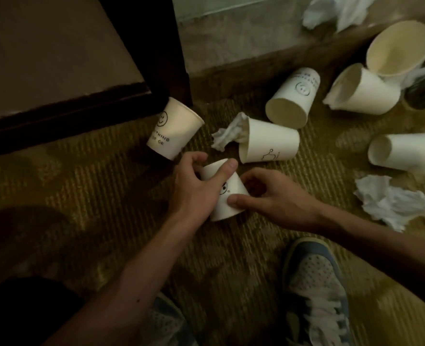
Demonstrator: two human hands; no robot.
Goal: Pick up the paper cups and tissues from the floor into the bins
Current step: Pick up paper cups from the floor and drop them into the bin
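**Q:** Where are the hands, and what are they doing?

**A:** Both meet at centre frame, low over a ribbed brown carpet [101, 196]. The left hand [194, 191] is wrapped round a white paper cup with a printed face, the held cup [222, 198], with its thumb laid across the upper side. The right hand [278, 198] reaches in from the right and pinches the same cup near its lower end. Its thumb is on the side facing the camera and its fingers are curled behind.

**Q:** Where is the rest of the litter?

**A:** It is all on the carpet, lying tipped over. The corner cup [174, 129] leans against a dark piece of furniture [56, 58] at upper left. Just beyond the hands lies the stuffed cup [269, 142], with a crumpled tissue [227, 134] poking from its mouth. Behind that is the smiley cup [293, 98], its open end toward the camera. Two more cups [363, 89] and [398, 46] lie touching at upper right. The side cup [406, 152] is at the right edge. A loose tissue pile [393, 203] lies below it, and another tissue [336, 11] is at the top.

**Q:** Is anything of the person in view?

**A:** Bare forearms, and a pale laced shoe [316, 290] at lower right.
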